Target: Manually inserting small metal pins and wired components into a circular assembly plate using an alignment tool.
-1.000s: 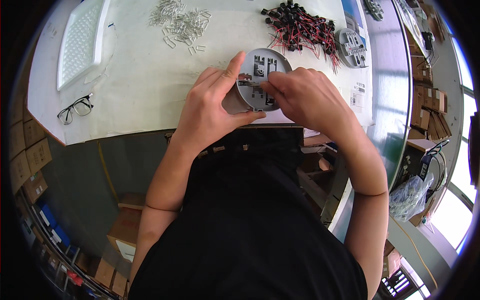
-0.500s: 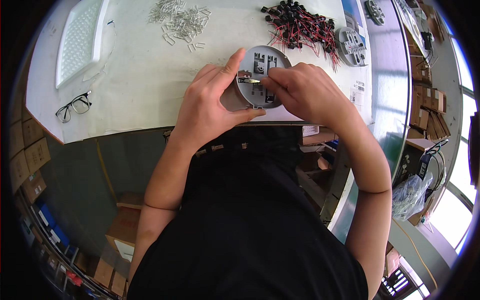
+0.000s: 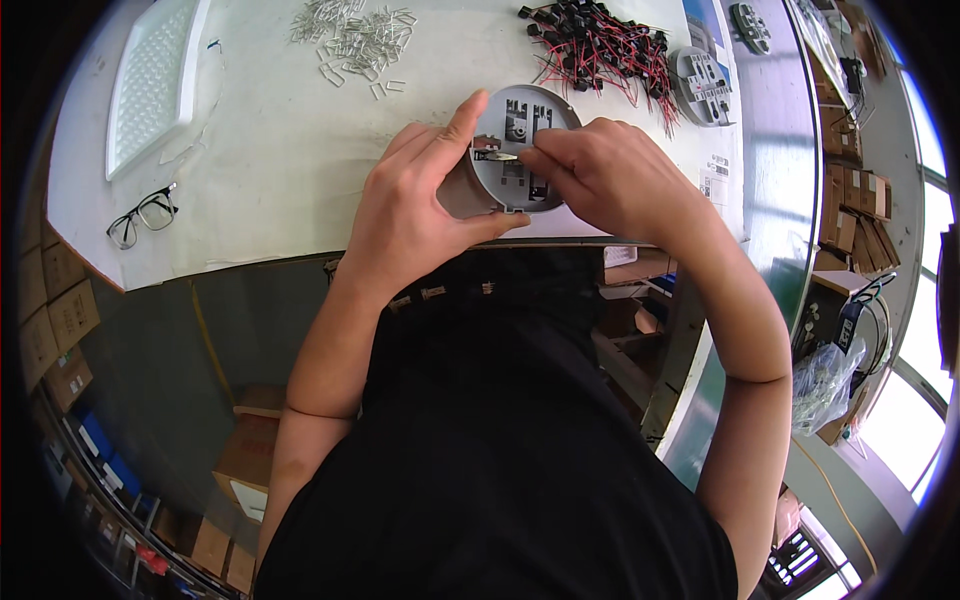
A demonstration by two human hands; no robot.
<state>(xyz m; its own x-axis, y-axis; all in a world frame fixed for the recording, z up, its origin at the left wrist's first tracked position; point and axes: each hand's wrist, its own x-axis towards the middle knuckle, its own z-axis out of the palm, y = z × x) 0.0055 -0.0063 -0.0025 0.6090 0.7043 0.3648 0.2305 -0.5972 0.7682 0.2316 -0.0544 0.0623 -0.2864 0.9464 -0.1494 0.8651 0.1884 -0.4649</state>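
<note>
A round grey plastic housing (image 3: pixel 490 185) with dark slots and small parts set in it lies near the table's front edge. My left hand (image 3: pixel 415 200) grips it from the left, thumb at its near rim and fingers along its left side. From the right, my right hand (image 3: pixel 610 175) reaches over the housing, thumb and forefinger pinched on a thin shiny metal piece (image 3: pixel 505 156). The tip of that piece points left, at a small reddish-brown part (image 3: pixel 487 143) by the housing's left rim. The rest of the metal piece is hidden by the fingers.
Bent clear or silvery pieces (image 3: pixel 365 45) lie heaped at the back. Right of them are black parts with red wires (image 3: pixel 605 50) and another grey housing (image 3: pixel 703 88). On the left are a white studded panel (image 3: pixel 155 85) and eyeglasses (image 3: pixel 142 216).
Both hands keep their hold on the housing and the metal piece. The whole scene sits slightly higher and further left in the picture; my right forearm has swung out a little.
</note>
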